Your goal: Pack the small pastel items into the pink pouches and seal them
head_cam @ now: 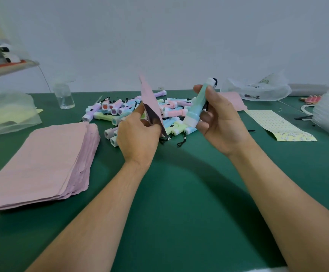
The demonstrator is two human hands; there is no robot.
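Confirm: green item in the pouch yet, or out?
Out. The right hand holds the green item clear of the pouch, which the left hand holds.

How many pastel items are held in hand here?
1: a mint-green item in the right hand. The left hand holds only a pink pouch. Another may be hidden in that grip.

No legible text; faint dark print on the clear plastic bag (pixel 262 91), too blurred for reading.
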